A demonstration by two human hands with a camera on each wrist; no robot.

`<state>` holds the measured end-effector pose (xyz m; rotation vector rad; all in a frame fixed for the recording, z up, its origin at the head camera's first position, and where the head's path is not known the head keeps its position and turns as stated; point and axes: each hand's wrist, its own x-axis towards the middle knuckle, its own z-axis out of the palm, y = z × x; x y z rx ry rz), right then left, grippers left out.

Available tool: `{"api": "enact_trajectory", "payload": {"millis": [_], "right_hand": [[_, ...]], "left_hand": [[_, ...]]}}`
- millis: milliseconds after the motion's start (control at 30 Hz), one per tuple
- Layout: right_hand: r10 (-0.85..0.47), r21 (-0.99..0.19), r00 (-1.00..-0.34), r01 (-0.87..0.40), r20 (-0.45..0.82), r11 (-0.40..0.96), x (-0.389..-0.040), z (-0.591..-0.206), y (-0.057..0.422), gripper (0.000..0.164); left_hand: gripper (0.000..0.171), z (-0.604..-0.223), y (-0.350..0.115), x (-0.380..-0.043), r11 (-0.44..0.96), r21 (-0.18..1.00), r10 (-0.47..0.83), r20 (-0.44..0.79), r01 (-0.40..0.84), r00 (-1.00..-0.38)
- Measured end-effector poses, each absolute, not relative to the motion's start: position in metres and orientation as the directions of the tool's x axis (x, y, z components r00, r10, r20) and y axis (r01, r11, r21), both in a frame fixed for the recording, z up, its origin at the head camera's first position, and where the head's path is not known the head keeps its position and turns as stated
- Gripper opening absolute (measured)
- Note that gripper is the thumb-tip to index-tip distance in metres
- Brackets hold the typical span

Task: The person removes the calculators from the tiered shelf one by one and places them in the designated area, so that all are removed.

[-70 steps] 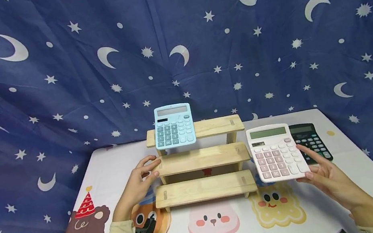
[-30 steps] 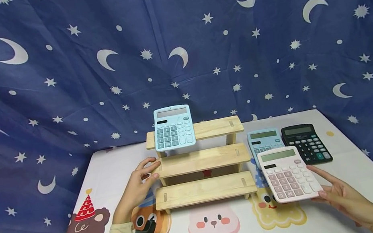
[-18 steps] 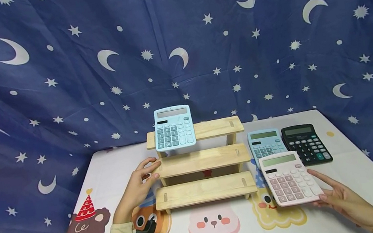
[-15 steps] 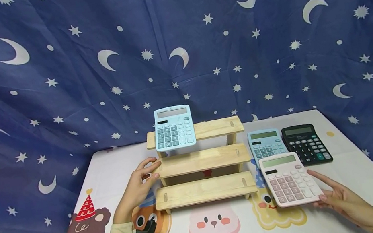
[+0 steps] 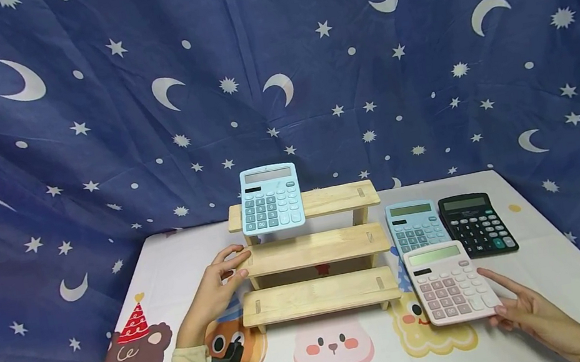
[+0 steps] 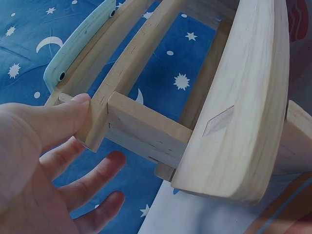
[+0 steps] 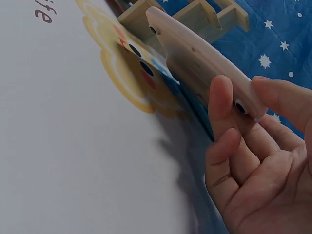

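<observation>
My right hand pinches a white and pink calculator by its lower right corner. In the right wrist view, that calculator is tilted above the tablecloth, with thumb and fingers on opposite faces. At the stand's left side, my left hand holds the end of the middle shelf of a three-tier wooden stand. The left wrist view puts the thumb of that hand against the shelf end, the other fingers spread below. A light blue calculator leans on the top tier, left of centre.
A second blue calculator and a black calculator lie side by side right of the stand. The held calculator overlaps the blue one's lower part in the head view. A starry blue curtain hangs behind the table.
The right hand has brought the white and pink calculator nearer the front of the table, slowing lately. The blue and black calculators behind it have come into view. My left hand stays put.
</observation>
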<state>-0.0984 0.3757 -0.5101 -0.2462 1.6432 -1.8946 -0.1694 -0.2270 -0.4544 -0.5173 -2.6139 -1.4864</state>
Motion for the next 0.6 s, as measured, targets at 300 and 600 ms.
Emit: {"api": "enact_trajectory", "payload": {"millis": [300, 600], "right_hand": [[-0.558, -0.941, -0.788, 0.336, -0.261, -0.035, -0.0991, -0.5113, 0.3743, 0.065], [-0.582, -0.941, -0.779, 0.332, -0.235, -0.066, -0.0990, -0.5129, 0.3749, 0.064]], "left_hand": [[0.040, -0.4555, -0.2277, -0.1698, 0.470, 0.816, 0.246, 0.246, 0.337, -0.938], [0.040, -0.4574, -0.2284, -0.1708, 0.475, 0.815, 0.247, 0.240, 0.333, -0.939]]}}
